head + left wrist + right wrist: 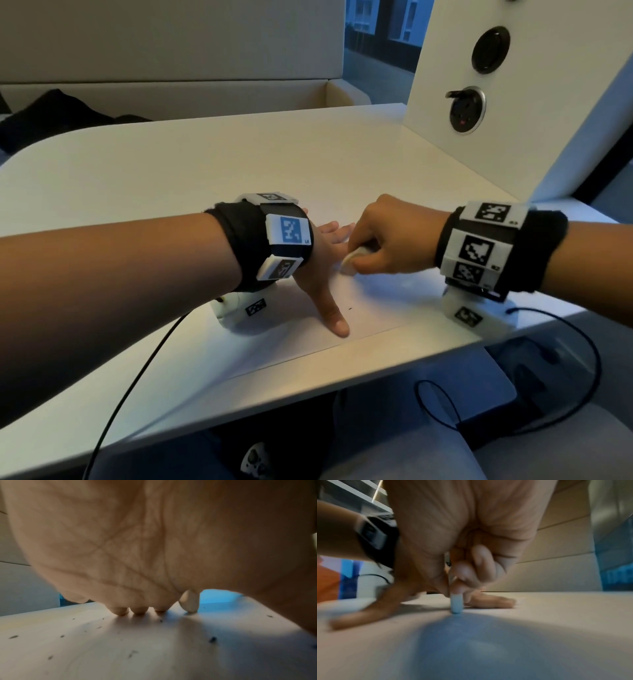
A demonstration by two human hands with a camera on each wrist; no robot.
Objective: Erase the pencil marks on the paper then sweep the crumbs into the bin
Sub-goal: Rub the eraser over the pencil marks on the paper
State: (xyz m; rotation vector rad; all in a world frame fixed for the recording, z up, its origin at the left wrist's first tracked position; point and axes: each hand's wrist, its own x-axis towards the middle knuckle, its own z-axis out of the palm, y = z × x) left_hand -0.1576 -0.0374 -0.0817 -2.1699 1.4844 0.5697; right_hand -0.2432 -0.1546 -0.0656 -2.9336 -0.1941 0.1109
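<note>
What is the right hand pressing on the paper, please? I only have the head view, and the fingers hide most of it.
Observer: The right hand pinches a small white eraser, its lower end touching the paper.
Operator: Thank you. Are there crumbs yet? I see only one dark speck.
Observer: Yes, the left wrist view shows many dark crumbs scattered over the sheet.
Operator: Is the left hand lying flat?
Observer: Not quite: the left hand has its palm raised, and its fingertips press the paper.
</note>
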